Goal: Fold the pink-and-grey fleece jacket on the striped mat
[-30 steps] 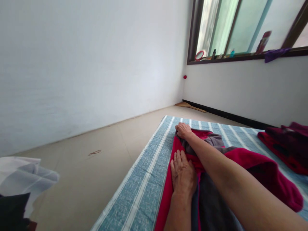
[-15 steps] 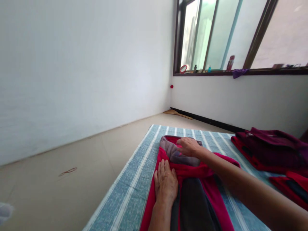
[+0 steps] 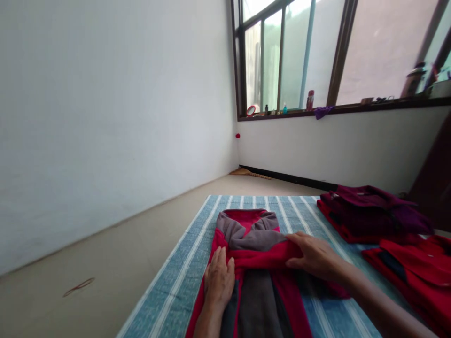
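Observation:
A red and grey jacket (image 3: 257, 300) lies lengthwise on the striped cloth, its grey collar (image 3: 230, 227) at the far end. Flat on its left side rests my left hand (image 3: 219, 279), fingers stretched out and pointing away from me. My right hand (image 3: 313, 256) pinches the jacket's red part at the right, just below the collar, with the thumb on the near side. A band of red fabric runs crosswise between the two hands. The red fabric beneath my right forearm is partly hidden.
A blue-and-white striped cloth (image 3: 183, 267) covers the raised surface. To the right lie a folded purple garment (image 3: 373, 213) and a folded red garment (image 3: 419, 267). A broom (image 3: 248, 172) is on the floor by the wall. Bottles and a red-rimmed mirror (image 3: 251, 111) stand on the windowsill.
My right hand has moved from the collar to the right side of the jacket and taken hold of its red fabric. My left hand stays flat on the jacket. The view has turned right.

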Tool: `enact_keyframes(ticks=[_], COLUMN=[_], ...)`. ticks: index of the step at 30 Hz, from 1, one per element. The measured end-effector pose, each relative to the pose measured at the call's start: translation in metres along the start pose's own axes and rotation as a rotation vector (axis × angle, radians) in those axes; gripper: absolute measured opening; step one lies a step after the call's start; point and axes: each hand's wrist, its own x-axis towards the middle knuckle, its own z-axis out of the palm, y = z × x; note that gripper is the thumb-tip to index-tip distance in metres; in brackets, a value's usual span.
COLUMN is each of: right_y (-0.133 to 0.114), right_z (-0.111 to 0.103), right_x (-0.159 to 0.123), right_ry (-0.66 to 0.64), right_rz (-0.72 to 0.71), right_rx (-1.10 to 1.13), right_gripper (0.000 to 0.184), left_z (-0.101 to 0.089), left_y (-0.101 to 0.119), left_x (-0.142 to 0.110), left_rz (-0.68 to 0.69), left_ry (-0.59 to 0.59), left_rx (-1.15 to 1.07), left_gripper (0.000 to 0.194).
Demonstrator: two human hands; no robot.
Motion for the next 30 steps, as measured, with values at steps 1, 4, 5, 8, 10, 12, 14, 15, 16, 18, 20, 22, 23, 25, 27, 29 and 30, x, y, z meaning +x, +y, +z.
enact_keyframes(ticks=[1,4,5,8,10,12,14,15,16,18,20,22,23,25,27,29,30], right_y=[0.000,-0.008,-0.011,-0.016,-0.013,-0.007,0.000,0.002,0.004,0.007,0.007,0.006,0.006,0.005,0.005,0.004,0.004], right_z=[0.007,0.041,0.056,0.096,0.115,0.125,0.128,0.128,0.128,0.127,0.127,0.128,0.127,0.126,0.124,0.122,0.121], right_x=[-0.004,-0.015,-0.018,-0.022,-0.023,-0.023,-0.023,-0.023,-0.023,-0.023,-0.023,-0.024,-0.024,-0.023,-0.023,-0.023,-0.023], right_ry=[0.011,0.112,0.168,0.357,0.482,0.558,0.596,0.608,0.618,0.633,0.643,0.662,0.671,0.687,0.694,0.701,0.708], right_rz=[-0.008,-0.064,-0.082,-0.150,-0.189,-0.221,-0.249,-0.263,-0.275,-0.289,-0.294,-0.297,-0.301,-0.305,-0.303,-0.300,-0.300], right_rx=[-0.024,-0.128,-0.164,-0.221,-0.214,-0.187,-0.161,-0.150,-0.138,-0.114,-0.092,-0.080,-0.076,-0.073,-0.065,-0.055,-0.054], right_gripper=[0.040,0.031,0.032,0.031,0.032,0.032,0.032,0.032,0.032,0.033,0.032,0.032,0.033,0.033,0.032,0.031,0.031], left_z=[0.000,0.000,-0.001,-0.002,-0.002,-0.003,-0.007,-0.010,-0.014,-0.024,-0.033,-0.036,-0.036,-0.030,-0.020,-0.008,-0.003], left_y=[-0.002,-0.007,-0.007,-0.005,-0.002,-0.001,-0.001,-0.001,-0.003,-0.007,-0.012,-0.014,-0.014,-0.011,-0.008,-0.006,-0.006], left_x=[0.002,0.005,0.005,0.004,0.003,0.002,0.004,0.007,0.010,0.018,0.030,0.044,0.053,0.071,0.089,0.103,0.109], left_rz=[0.009,0.021,0.022,0.009,-0.004,-0.015,-0.014,-0.007,0.002,0.021,0.040,0.072,0.095,0.149,0.196,0.222,0.227], left_ry=[0.003,0.016,0.019,0.016,0.011,0.006,-0.002,-0.006,-0.009,-0.006,0.020,0.054,0.069,0.081,0.070,0.042,0.025], left_rx=[-0.020,-0.070,-0.075,-0.058,-0.047,-0.039,-0.036,-0.036,-0.036,-0.034,-0.032,-0.035,-0.039,-0.051,-0.064,-0.075,-0.079], left_gripper=[0.052,0.054,0.054,0.053,0.052,0.051,0.048,0.046,0.042,0.031,0.027,0.031,0.033,0.037,0.039,0.039,0.039])
